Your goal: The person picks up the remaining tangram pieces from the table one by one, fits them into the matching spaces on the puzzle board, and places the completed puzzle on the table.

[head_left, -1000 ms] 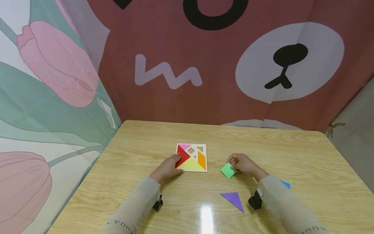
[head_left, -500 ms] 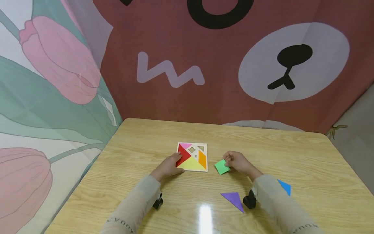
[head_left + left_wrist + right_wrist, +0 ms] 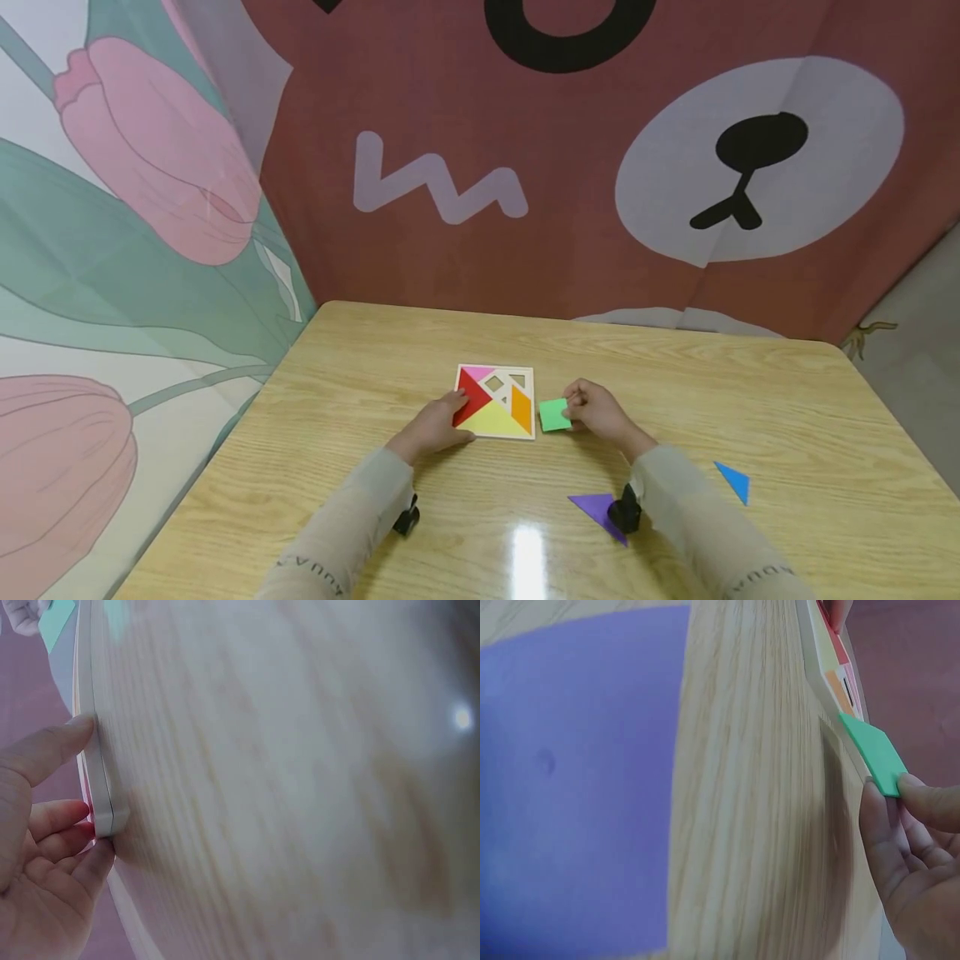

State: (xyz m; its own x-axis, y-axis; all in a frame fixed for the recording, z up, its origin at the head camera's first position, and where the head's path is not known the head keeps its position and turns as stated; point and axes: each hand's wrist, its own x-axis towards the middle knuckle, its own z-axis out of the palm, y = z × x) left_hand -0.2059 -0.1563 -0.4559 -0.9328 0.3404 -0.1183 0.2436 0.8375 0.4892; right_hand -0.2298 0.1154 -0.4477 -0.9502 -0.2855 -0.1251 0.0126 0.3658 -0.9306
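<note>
My left hand [image 3: 433, 427] holds the near left corner of a square tangram board [image 3: 533, 402], thumb along its near edge and fingers over the red triangle [image 3: 471, 395]. Also set in the board are a yellow triangle [image 3: 495, 423], an orange parallelogram [image 3: 521, 410] and a pink triangle [image 3: 476, 372]; cutouts show at its upper right. Just right of the board, my right hand [image 3: 602, 414] pinches a green square tile [image 3: 553, 415] between thumb and fingers. The right wrist view shows this green tile [image 3: 877, 756] tilted, above the wooden surface.
A purple triangle [image 3: 591, 505] lies near the front, partly behind the right wrist's black camera [image 3: 626, 510]. Farther right is a blue triangle [image 3: 734, 482]. The wooden table [image 3: 375, 358] backs onto a printed cloth [image 3: 450, 275].
My right hand has carried the green tile left toward the board and turned it so its sides are nearly square to the board. The left hand stays on the board.
</note>
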